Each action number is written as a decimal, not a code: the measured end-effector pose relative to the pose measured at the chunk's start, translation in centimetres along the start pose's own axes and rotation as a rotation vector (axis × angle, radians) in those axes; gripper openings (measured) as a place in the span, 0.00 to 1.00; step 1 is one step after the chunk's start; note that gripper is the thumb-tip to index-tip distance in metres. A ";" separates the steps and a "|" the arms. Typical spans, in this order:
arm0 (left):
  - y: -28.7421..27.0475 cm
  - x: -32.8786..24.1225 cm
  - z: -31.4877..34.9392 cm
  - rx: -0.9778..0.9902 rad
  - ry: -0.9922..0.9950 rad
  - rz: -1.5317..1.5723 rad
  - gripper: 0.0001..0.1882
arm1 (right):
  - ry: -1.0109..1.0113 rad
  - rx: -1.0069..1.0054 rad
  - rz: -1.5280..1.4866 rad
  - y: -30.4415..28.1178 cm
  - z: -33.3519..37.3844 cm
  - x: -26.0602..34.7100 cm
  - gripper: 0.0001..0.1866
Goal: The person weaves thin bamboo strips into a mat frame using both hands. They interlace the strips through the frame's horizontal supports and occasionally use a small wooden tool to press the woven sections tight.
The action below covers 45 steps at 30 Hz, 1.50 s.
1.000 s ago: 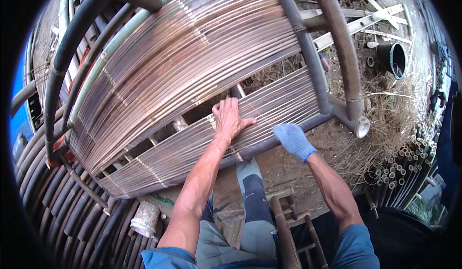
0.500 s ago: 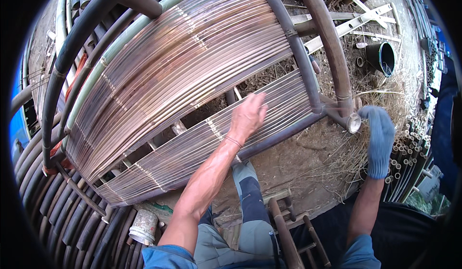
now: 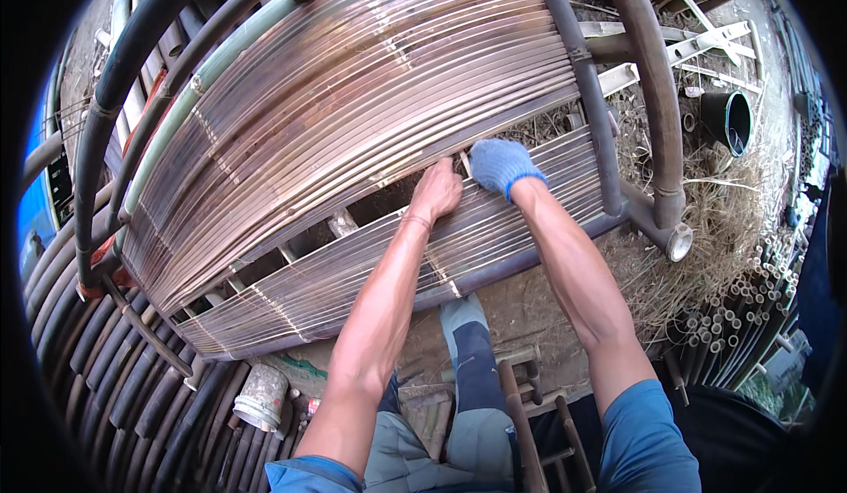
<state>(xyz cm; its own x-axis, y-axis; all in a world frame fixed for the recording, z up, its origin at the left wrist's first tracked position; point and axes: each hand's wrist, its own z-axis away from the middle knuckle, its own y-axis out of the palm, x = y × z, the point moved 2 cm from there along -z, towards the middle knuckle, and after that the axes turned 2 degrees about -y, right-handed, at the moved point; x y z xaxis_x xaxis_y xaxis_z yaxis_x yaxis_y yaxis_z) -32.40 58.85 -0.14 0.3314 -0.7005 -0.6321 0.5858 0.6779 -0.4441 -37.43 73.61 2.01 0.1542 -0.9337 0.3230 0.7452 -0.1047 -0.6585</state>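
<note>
A long bamboo bench or bed frame carries a wide panel of thin slats [image 3: 353,131] and a narrower slat panel [image 3: 318,277] along its near side. Between them runs an open gap with short crosspieces showing. My bare left hand [image 3: 438,189] is closed at the gap's edge, fingers curled down. Close to its right, my right hand [image 3: 501,167], in a blue knit glove, is also closed over the gap, beside a pale crosspiece [image 3: 465,165]. The fingertips of both hands are hidden, so whatever they pinch cannot be made out.
Thick dark poles [image 3: 653,78] frame the bench. A black bucket [image 3: 728,123] stands at the far right, above dry straw [image 3: 706,211] and bundled cut tubes [image 3: 719,317]. Curved poles [image 3: 79,361] are stacked at left, near a stained white bucket [image 3: 262,396]. A bamboo stool [image 3: 520,405] is near my legs.
My gloved right hand has come in from the right, off the bench, to the gap. My left hand has moved slightly left and curled downward. The view has shifted a little.
</note>
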 end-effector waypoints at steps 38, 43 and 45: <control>3.4 -1.4 3.8 -0.328 0.136 -0.328 0.16 | -0.002 -0.702 -0.011 -0.8 6.7 -8.9 0.18; 3.1 -0.7 4.3 -0.288 0.099 -0.354 0.16 | -0.035 -0.782 -0.122 0.3 5.9 -9.3 0.24; 2.6 -0.7 3.9 -0.255 0.076 -0.314 0.15 | -0.073 -0.871 -0.094 -0.1 5.5 -9.3 0.23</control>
<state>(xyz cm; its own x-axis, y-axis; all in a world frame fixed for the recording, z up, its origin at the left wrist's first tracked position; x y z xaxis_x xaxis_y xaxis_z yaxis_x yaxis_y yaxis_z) -28.23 60.23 1.68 0.1046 -0.8702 -0.4814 0.4445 0.4739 -0.7602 -35.38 84.20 2.78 0.1807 -0.8871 0.4247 0.0015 -0.4315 -0.9021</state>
